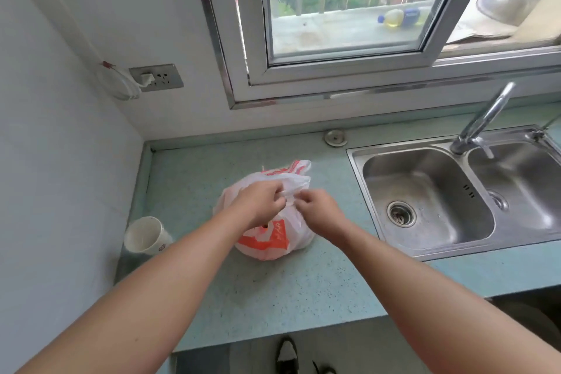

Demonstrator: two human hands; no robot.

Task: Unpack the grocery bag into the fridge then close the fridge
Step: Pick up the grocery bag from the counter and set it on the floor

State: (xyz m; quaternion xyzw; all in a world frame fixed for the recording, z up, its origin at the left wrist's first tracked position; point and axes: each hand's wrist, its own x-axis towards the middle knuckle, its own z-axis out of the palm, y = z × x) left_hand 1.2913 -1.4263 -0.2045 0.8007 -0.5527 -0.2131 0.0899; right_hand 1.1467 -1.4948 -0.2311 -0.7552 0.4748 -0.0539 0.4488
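Item under inspection: grocery bag (273,241), thin white plastic film with orange print. It sits on the green speckled surface (303,291), roughly mid-depth, left of the sink (425,200) and well apart from it.

Handling, as judged: the film is soft, limp and somewhat slippery, and offers no rigid hold. The body bulges round, so the contents appear bulky; their weight and fragility cannot be told, as they are hidden. The sound place to take hold is the gathered neck or the handle loops. Gripping the body risks crushing whatever is inside.

Orientation: the rounded body lies toward the person. The gathered neck and loose handles point up and away toward the window (343,3) wall. The long axis runs front to back across the surface.

Hands: the left hand (261,203) and right hand (318,209) meet at the neck. Both have their fingers curled and pinch the film there, apparently working at a tie. Whether the neck is knotted cannot be confirmed.

Surroundings: a white cup (145,235) stands at the left edge of the surface, and a tap (482,118) stands behind the sink. The fridge is not in view.
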